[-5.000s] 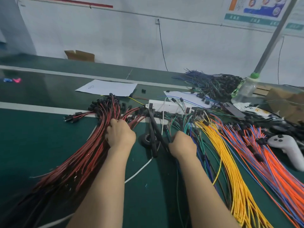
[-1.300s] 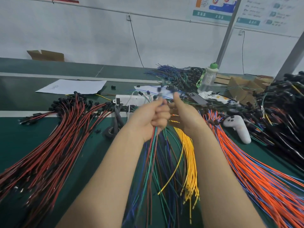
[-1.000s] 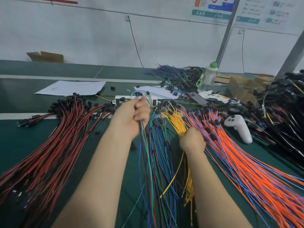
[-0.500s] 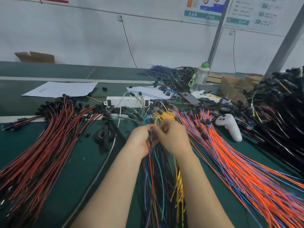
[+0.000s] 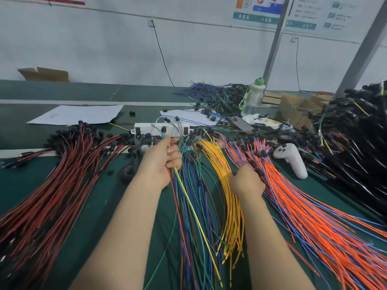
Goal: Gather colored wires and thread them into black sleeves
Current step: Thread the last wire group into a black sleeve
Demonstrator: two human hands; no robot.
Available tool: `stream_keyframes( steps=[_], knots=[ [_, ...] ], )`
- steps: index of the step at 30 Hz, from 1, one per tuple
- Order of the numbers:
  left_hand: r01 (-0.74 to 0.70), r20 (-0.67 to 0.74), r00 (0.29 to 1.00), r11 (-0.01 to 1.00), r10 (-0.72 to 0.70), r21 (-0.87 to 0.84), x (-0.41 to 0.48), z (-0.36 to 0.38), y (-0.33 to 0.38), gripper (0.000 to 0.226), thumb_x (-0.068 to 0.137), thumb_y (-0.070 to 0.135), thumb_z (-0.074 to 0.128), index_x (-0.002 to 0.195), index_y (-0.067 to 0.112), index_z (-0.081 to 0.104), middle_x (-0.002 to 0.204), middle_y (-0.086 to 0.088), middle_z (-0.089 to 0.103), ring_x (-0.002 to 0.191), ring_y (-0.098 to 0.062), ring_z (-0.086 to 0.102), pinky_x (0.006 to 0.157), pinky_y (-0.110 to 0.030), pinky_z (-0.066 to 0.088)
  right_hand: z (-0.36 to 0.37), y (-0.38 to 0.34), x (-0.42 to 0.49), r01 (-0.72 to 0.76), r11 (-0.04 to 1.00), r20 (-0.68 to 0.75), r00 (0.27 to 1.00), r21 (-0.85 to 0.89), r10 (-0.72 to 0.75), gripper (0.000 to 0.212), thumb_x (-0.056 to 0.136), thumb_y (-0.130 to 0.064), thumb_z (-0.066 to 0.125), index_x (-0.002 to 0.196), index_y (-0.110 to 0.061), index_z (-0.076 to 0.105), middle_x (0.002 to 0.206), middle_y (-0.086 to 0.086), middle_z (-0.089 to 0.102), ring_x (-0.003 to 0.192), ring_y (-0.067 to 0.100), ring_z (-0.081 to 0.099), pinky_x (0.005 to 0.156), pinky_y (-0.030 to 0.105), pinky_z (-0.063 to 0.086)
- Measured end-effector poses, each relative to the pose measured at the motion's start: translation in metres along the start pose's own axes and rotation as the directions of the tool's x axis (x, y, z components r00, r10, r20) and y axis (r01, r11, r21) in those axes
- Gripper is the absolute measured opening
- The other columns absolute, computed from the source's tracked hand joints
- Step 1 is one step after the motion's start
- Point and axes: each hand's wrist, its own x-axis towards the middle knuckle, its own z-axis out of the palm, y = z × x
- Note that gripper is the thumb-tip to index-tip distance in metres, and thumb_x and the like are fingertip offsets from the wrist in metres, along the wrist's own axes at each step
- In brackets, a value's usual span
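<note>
My left hand (image 5: 160, 164) is raised over the green table, shut on a small bunch of colored wires (image 5: 189, 197) that includes yellow, green, blue and red strands; a black sleeve (image 5: 163, 129) sits at the bunch's top end. My right hand (image 5: 247, 181) rests lower to the right, fingers closed into the orange and blue wire pile (image 5: 303, 206), whose strands carry black sleeves. A yellow wire bundle (image 5: 228, 195) lies between my hands. What the right fingers pinch is hidden.
A red and black wire heap (image 5: 52, 185) fills the left. A white power strip (image 5: 146, 129), paper sheets (image 5: 79, 117), a water bottle (image 5: 252, 97), a white controller (image 5: 293, 159) and a black cable mass (image 5: 356, 143) lie beyond and to the right.
My hands have parted: the left one rose with its wire bunch, now with a yellow strand, and the right one moved right and down into the orange and blue pile.
</note>
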Motion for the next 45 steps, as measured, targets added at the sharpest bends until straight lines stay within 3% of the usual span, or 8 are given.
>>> stream_keyframes(
  steps=[8, 16, 20, 26, 30, 33, 36, 45],
  knots=[
    [0.055, -0.079, 0.996, 0.988, -0.043, 0.148, -0.008, 0.012, -0.022, 0.026, 0.103, 0.012, 0.031, 0.086, 0.005, 0.049, 0.071, -0.011, 0.066, 0.058, -0.015, 0.061, 0.046, -0.021, 0.054, -0.031, -0.028, -0.018, 0.235, 0.924, -0.316, 0.939, 0.303, -0.135, 0.022, 0.096, -0.015, 0.049, 0.109, -0.005, 0.063, 0.115, 0.019, 0.062, 0.105, 0.035, 0.057, 0.086, 0.037, 0.043],
    [0.13, -0.087, 0.989, 0.987, -0.122, 0.097, -0.011, 0.031, -0.024, 0.03, 0.103, 0.024, 0.034, 0.084, 0.014, 0.056, 0.071, -0.002, 0.061, 0.059, -0.014, 0.059, 0.05, -0.02, 0.045, -0.039, -0.08, -0.06, 0.524, 0.814, -0.06, 0.847, 0.251, -0.527, 0.031, 0.088, -0.005, 0.046, 0.108, -0.01, 0.069, 0.11, 0.017, 0.068, 0.106, 0.031, 0.061, 0.084, 0.03, 0.048],
    [-0.046, -0.129, 0.988, 0.951, 0.089, 0.305, -0.009, 0.035, -0.012, 0.034, 0.103, 0.024, 0.033, 0.074, 0.014, 0.049, 0.069, -0.003, 0.058, 0.057, -0.014, 0.056, 0.055, -0.023, 0.043, -0.037, -0.08, -0.066, 0.551, 0.764, -0.103, 0.828, 0.335, -0.552, 0.022, 0.093, -0.01, 0.046, 0.1, -0.01, 0.068, 0.096, 0.012, 0.069, 0.09, 0.027, 0.061, 0.072, 0.03, 0.041],
    [-0.347, 0.21, 0.874, 0.26, 0.439, 0.901, -0.011, 0.038, 0.019, 0.04, 0.103, 0.033, 0.025, 0.097, 0.005, 0.053, 0.105, -0.014, 0.068, 0.09, -0.028, 0.062, 0.079, -0.035, 0.048, -0.045, -0.078, -0.082, -0.253, 0.254, 0.357, 0.717, 0.934, -0.599, 0.038, 0.102, -0.042, 0.038, 0.083, -0.014, 0.055, 0.051, 0.002, 0.05, 0.042, 0.016, 0.051, 0.046, 0.023, 0.049],
    [-0.311, 0.255, 0.95, 0.578, 0.178, 0.755, -0.029, 0.054, 0.022, 0.048, 0.098, 0.054, 0.022, 0.083, 0.019, 0.053, 0.066, 0.005, 0.069, 0.052, -0.01, 0.062, 0.046, -0.016, 0.045, -0.048, -0.091, -0.079, -0.253, -0.005, 0.221, 0.854, 0.968, -0.472, 0.039, 0.099, -0.042, 0.044, 0.065, -0.023, 0.046, 0.04, -0.009, 0.031, 0.028, 0.003, 0.024, 0.034, 0.009, 0.019],
    [-0.165, 0.305, 0.951, 0.766, -0.042, 0.621, -0.038, 0.048, 0.011, 0.046, 0.096, 0.054, 0.026, 0.082, 0.021, 0.056, 0.055, 0.005, 0.06, 0.048, -0.01, 0.055, 0.056, -0.024, 0.047, -0.062, -0.096, -0.065, -0.209, -0.213, 0.124, 0.927, 0.954, -0.354, 0.047, 0.1, -0.044, 0.041, 0.059, -0.02, 0.041, 0.037, -0.01, 0.032, 0.026, 0.003, 0.025, 0.031, 0.009, 0.017],
    [-0.068, 0.428, 0.85, 0.74, -0.308, 0.669, -0.044, 0.024, 0.0, 0.041, 0.095, 0.051, 0.029, 0.107, 0.019, 0.053, 0.076, -0.005, 0.066, 0.046, -0.013, 0.055, 0.046, -0.022, 0.046, -0.078, -0.089, -0.038, -0.166, -0.387, 0.059, 0.96, 0.907, -0.274, 0.047, 0.101, -0.048, 0.033, 0.062, -0.021, 0.032, 0.039, -0.011, 0.021, 0.028, 0.003, 0.016, 0.032, 0.011, 0.01],
    [0.004, 0.483, 0.783, 0.78, -0.392, 0.626, -0.032, 0.015, -0.008, 0.021, 0.087, 0.032, 0.05, 0.08, 0.012, 0.049, 0.045, 0.011, 0.037, 0.035, 0.0, 0.034, 0.034, -0.011, 0.029, -0.077, -0.056, -0.011, -0.2, -0.615, 0.034, 0.962, 0.762, -0.27, 0.045, 0.103, -0.038, 0.036, 0.063, -0.019, 0.034, 0.037, -0.009, 0.022, 0.027, 0.003, 0.019, 0.03, 0.014, 0.015]
  ],
)
